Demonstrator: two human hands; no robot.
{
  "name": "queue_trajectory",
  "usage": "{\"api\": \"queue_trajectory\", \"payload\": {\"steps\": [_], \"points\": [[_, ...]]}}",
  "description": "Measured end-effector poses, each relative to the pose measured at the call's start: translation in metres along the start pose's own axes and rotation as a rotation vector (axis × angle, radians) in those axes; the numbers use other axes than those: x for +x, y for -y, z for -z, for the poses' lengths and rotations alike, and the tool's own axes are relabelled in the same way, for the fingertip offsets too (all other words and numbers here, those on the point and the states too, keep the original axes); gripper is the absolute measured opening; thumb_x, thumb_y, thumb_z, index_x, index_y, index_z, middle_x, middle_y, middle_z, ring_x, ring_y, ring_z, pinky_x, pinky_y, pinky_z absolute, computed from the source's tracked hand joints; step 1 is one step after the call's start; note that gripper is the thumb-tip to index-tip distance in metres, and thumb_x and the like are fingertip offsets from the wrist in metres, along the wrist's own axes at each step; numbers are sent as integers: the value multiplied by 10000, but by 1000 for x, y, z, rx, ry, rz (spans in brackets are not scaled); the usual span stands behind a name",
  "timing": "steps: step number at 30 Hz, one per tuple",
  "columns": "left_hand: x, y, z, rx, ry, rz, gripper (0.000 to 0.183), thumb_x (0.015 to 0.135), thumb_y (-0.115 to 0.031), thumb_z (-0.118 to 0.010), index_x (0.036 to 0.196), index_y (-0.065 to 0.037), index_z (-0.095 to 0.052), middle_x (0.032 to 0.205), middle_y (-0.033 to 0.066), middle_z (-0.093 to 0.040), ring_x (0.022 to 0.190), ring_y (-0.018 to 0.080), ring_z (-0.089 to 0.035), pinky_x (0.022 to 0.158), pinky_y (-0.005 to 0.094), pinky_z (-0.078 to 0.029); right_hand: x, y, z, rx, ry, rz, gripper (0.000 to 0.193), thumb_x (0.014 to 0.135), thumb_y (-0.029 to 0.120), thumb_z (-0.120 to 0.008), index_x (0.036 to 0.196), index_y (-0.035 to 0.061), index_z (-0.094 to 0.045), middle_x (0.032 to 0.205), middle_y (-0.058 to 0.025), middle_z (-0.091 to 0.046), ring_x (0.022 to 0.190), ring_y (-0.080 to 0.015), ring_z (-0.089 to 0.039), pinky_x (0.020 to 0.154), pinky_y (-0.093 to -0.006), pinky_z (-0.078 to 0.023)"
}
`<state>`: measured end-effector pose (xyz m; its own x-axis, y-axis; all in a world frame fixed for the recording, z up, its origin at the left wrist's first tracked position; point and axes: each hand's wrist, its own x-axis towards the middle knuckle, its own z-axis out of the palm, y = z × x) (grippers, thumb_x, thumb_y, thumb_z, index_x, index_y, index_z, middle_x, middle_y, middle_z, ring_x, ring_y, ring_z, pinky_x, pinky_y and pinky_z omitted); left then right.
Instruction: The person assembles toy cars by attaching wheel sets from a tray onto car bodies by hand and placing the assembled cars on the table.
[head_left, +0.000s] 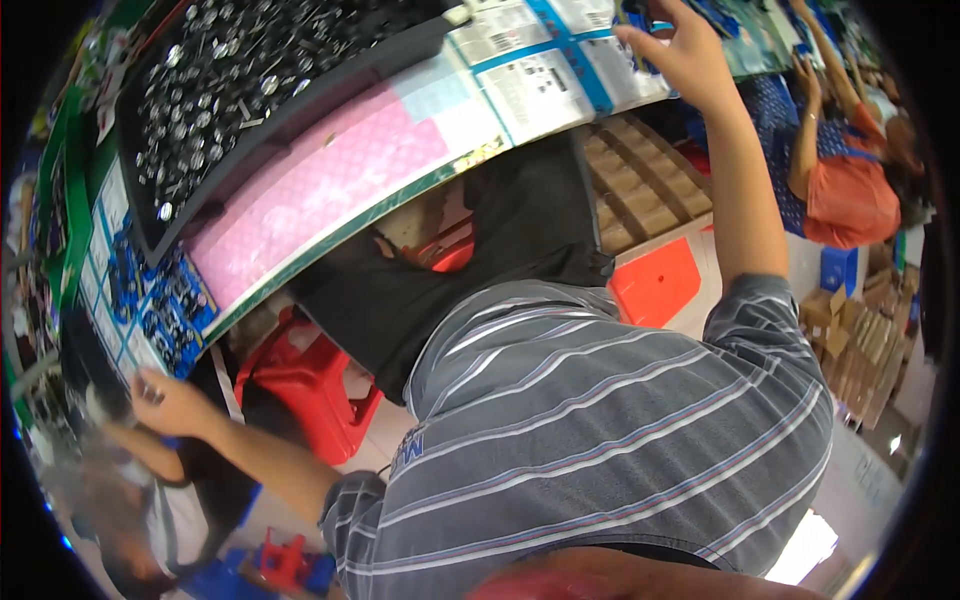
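Observation:
My left hand [175, 405] is at the left end of the workbench, its fingers curled in. Whatever is between them is too small to make out. Just beyond it lies a pile of blue circuit boards [172, 310]. My right hand [695, 65] reaches over the bench's far right part, thumb and fingers apart. By its fingertips are more blue boards [632, 14], partly cut off by the frame's edge. A black tray [300, 125] full of small shiny metal-topped parts stands between the two hands, toward the back. Pink padded sheet [330, 165] covers the bench in front of it.
White printed sheets held by blue tape [590, 75] cover the bench's right part. Under it stands a brown compartmented carton [640, 180]. Red stools [310, 385] are close to my legs. A co-worker in orange [855, 195] sits at right; another person [130, 500] is at lower left.

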<state>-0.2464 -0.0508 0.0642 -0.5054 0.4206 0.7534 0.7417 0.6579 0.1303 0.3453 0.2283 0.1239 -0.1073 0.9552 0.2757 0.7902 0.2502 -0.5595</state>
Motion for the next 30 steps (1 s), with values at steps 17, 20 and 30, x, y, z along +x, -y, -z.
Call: {"api": "queue_trajectory", "payload": {"steps": [17, 20, 30], "points": [[-145, -233, 36, -2038, 1196, 852, 444, 959, -306, -613, 1298, -45, -495, 1226, 140, -617, 669, 114, -547, 483, 213, -385, 108, 155, -158, -568, 768, 648, 188, 764, 79, -612, 871, 15, -753, 906, -226, -710, 888, -394, -690, 779, -453, -551], [-147, -229, 32, -2154, 1171, 817, 502, 966, -320, -606, 1361, -46, -463, 1232, 147, -619, 725, 142, -586, 499, 237, -406, 123, 134, -177, -541, 643, 721, 155, 774, 93, -617, 822, 35, -753, 903, -231, -709, 876, -406, -686, 776, -468, -549], [-142, -234, 26, -2129, 1139, 890, 554, 998, -214, -584, 1471, -62, -340, 1235, 161, -617, 879, 193, -653, 595, 287, -472, 19, 134, -87, 630, 530, 89, 263, 905, 168, -726, 1060, -43, -702, 956, -131, -725, 744, -199, -685, 714, -351, -558]]}}
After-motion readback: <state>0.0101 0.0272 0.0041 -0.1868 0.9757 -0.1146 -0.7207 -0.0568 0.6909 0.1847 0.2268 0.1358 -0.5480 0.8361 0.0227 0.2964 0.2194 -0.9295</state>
